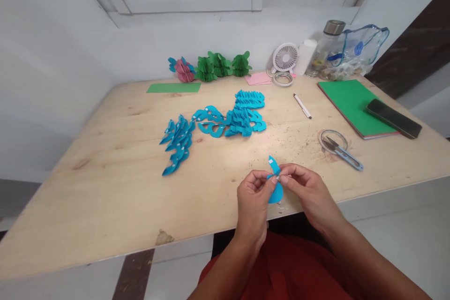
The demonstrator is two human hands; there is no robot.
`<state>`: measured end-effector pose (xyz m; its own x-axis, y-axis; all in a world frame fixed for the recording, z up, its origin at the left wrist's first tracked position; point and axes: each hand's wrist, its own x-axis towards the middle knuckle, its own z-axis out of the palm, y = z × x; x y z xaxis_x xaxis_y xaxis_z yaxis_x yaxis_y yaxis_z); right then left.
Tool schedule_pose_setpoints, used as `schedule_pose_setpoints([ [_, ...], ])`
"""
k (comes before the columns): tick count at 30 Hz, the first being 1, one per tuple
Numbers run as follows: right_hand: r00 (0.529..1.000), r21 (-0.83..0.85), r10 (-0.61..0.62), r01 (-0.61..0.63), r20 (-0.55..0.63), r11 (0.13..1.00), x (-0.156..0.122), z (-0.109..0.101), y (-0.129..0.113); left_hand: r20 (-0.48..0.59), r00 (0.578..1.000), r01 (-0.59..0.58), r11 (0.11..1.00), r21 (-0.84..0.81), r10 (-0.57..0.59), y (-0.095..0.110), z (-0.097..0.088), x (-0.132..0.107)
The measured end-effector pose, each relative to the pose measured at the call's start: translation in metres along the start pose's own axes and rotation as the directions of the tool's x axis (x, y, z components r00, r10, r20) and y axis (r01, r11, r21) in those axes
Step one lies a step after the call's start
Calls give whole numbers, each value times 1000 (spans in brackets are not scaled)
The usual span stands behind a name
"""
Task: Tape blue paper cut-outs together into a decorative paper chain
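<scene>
Near the table's front edge, a blue paper cutout (276, 193) is held between both hands. My left hand (253, 197) pinches its left side with thumb and fingers. On the other side my right hand (309, 192) has its thumb and fingertips closed at the paper's middle, where a small white bit shows. A white tab sits near the cutout's upper tip. Beyond the hands lie folded blue paper pieces (242, 119) in a bunch. Further left, more blue cutouts (179, 138) with white tabs lie in overlapping rows.
Thread snips (346, 155) rest on a tape roll (320, 138) at right. A pen (302, 106), green paper sheets (351, 103) and a phone (393, 117) lie beyond. Along the wall stand green paper shapes (220, 65), a small fan (285, 57) and a bottle (325, 49).
</scene>
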<state>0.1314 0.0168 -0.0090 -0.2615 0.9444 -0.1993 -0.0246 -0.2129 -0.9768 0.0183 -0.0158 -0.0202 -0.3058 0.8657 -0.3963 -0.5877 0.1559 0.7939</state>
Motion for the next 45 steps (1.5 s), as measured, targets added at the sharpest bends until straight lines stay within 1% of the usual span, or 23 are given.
schedule_pose_setpoints([
  [4, 998, 4, -8, 9, -65, 1000, 4, 8, -1, 22, 1000, 6, 1000, 15, -6, 0, -5, -4],
  [11, 994, -29, -29, 26, -103, 999, 1, 16, -5, 17, 1000, -1, 1000, 22, 0, 3, -9, -5],
  [17, 980, -7, -24, 23, -197, 1000, 6, 16, -2, 82, 994, 67, 996, 58, -72, 8, -9, -8],
  [20, 983, 41, 0, 7, -181, 999, 7, 17, 0, 75, 994, 71, 995, 69, -76, 10, -11, -9],
  [24, 991, 74, 5, 5, -135, 997, 2, 20, 3, 41, 999, 17, 999, 48, -19, 11, -10, -7],
  [30, 983, 100, -27, 46, -183, 994, -1, 25, 8, -7, 1000, -6, 1000, 10, 6, 8, -7, -5],
  [36, 972, 108, -56, 82, -230, 991, -2, 31, 9, -8, 1000, -29, 999, -23, 28, 5, -7, -6],
  [39, 966, 92, -74, 100, -247, 991, -3, 33, 9, 11, 1000, -19, 998, -56, 20, 4, -7, -7],
  [45, 968, 47, -96, 110, -230, 993, -3, 34, 10, 35, 999, 7, 996, -90, -4, 4, -7, -8],
])
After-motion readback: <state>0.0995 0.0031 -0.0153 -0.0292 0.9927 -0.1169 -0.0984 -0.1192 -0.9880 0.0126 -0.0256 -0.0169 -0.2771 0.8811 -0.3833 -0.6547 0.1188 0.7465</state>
